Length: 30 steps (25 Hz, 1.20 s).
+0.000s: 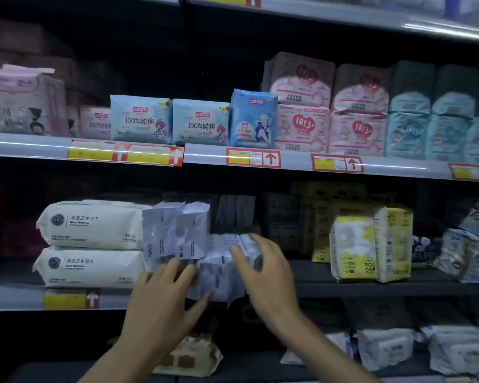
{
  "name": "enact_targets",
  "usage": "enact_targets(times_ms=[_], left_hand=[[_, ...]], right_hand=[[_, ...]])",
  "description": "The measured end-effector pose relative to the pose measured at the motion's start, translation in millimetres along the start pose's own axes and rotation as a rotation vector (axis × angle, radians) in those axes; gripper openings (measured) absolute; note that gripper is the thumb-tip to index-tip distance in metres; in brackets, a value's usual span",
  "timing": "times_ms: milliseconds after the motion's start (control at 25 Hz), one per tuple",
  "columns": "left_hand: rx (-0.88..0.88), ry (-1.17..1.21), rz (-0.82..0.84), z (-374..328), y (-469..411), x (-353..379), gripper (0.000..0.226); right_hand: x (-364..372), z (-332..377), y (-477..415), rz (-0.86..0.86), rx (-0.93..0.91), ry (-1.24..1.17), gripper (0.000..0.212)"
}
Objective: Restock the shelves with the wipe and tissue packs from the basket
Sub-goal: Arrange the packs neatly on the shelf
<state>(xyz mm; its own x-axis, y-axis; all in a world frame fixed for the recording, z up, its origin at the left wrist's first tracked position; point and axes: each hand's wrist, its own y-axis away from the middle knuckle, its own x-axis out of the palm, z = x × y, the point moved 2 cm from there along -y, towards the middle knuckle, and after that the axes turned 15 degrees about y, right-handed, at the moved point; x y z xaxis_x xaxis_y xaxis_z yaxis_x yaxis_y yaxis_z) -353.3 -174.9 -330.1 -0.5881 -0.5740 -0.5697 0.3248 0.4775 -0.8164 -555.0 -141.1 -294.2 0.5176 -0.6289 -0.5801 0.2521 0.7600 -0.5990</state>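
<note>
Straightening a row of small white packs (219, 275) at the front edge of the middle shelf (371, 288), a person works with both hands in a dim store aisle. The left hand (161, 297) lies flat against the row's lower left, fingers straight and thumb spread beneath one pack, pressing rather than gripping. The right hand (266, 272) arches over the row's right end, thumb and fingers curled round the outermost packs. The row sits between two taller upright packs (177, 233) in the same white wrapper on its left and bare shelf on its right. Two large wet-wipe packs (91, 225) are stacked further left, and yellow packs (371, 244) stand well apart to the right. The basket named in the task is out of view. Several packs tilt forward and hang over the shelf lip, and motion blur hides how many there are. By their look these are light, soft, film-wrapped pocket packs: they should squash under a hard squeeze, slide readily against one another, and fan out if held at one end only. A sound hold would likely be a hand at each end of the row, pressing inward so the packs move as one block, with a thumb underneath to bear the overhang. The crimped wrapper ends look a poor place to pinch, being thin and liable to slip or tear.
</note>
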Motion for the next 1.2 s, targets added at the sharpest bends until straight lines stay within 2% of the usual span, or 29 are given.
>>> enact_targets(times_ms=[120,280,480,600,720,920,1040,1120,1200], left_hand=[[-0.01,-0.01,0.036,-1.1,1.2,13.4,0.04],[-0.036,0.004,0.037,1.5,-8.0,15.3,0.033],[-0.041,0.057,0.067,5.8,-12.7,13.1,0.032],[-0.013,0.075,0.027,2.2,-1.9,4.0,0.021],[0.017,0.0,-0.012,4.7,-0.3,2.5,0.024],[0.044,-0.096,0.044,10.0,-17.2,15.1,0.03],[0.031,-0.063,0.094,8.2,-12.5,9.0,0.032],[0.043,-0.039,0.054,2.6,3.8,-2.6,0.028],[0.064,-0.055,-0.069,-2.0,13.9,-18.3,0.029]], right_hand=[[34.8,6.6,20.4,-0.029,-0.046,0.212,0.082],[76.5,0.7,9.2,-0.124,-0.106,0.499,0.073],[85.9,2.0,4.2,-0.142,-0.088,0.54,0.075],[64.1,1.4,12.0,-0.062,-0.099,0.441,0.085],[47.8,6.7,13.9,-0.22,-0.125,0.371,0.083],[85.8,5.0,0.4,-0.206,-0.076,0.613,0.073],[84.1,3.8,0.9,-0.183,-0.094,0.631,0.075],[70.2,3.1,6.3,-0.195,-0.116,0.604,0.08],[50.0,13.5,8.6,-0.278,-0.24,0.608,0.079]])
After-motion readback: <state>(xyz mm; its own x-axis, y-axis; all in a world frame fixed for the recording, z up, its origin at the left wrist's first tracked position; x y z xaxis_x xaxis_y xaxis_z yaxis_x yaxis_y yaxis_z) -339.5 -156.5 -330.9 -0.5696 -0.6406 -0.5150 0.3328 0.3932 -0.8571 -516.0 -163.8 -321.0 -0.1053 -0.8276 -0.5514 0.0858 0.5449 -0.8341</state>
